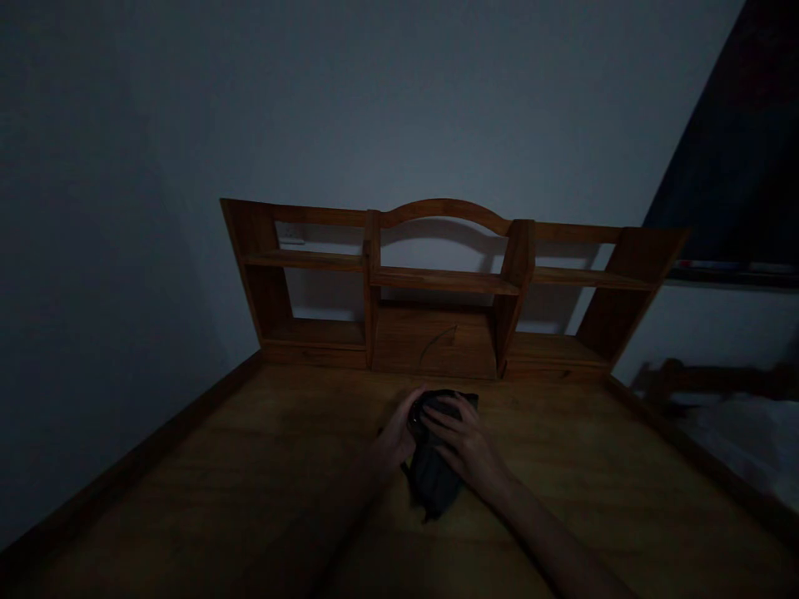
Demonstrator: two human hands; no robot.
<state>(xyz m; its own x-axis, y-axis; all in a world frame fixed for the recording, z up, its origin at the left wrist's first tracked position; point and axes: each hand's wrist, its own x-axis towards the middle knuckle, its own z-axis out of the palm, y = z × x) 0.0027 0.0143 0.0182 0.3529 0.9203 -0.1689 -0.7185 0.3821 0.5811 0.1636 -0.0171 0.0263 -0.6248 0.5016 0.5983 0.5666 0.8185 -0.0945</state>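
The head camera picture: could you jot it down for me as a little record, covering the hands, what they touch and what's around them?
Object: dark, soft-looking item; too dim to say exactly what
Left hand: against the item's upper left side
Right hand: over the item's upper part, fingers spread
Surface: wooden desktop, under the item
Behind: wooden shelf unit, its middle top rail arched
Backdrop: pale wall
Light: dim
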